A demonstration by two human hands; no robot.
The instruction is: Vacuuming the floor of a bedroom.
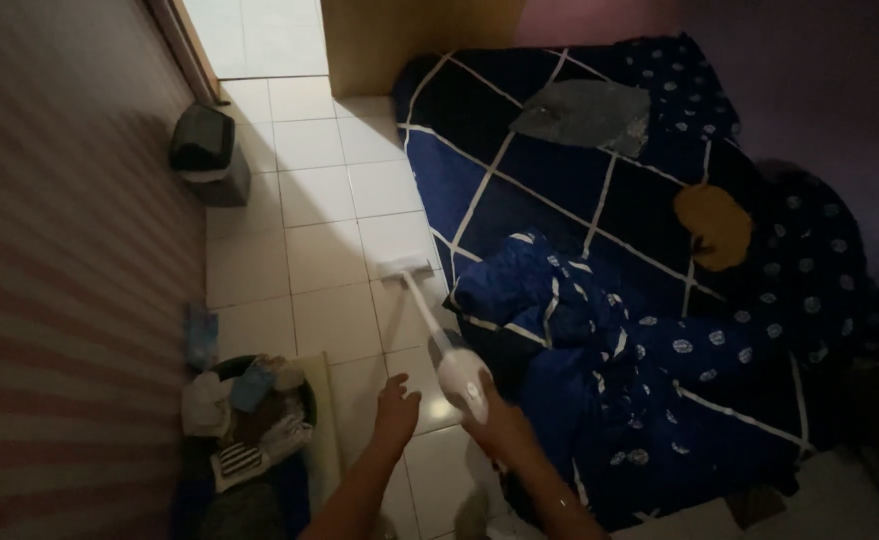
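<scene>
Beside a low bed (559, 190) in a dim room, a white stick vacuum (439, 330) angles across the tiled floor (309, 200), its head at the mattress edge. The right hand (499, 425) grips its body; the left hand (396, 410) hovers open just beside it. A laundry basket (244, 410) stands near the wall.

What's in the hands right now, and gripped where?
The right hand holds a white stick vacuum by the handle end of its body; the head rests on the tiled floor. The left hand is open and holds nothing.
</scene>
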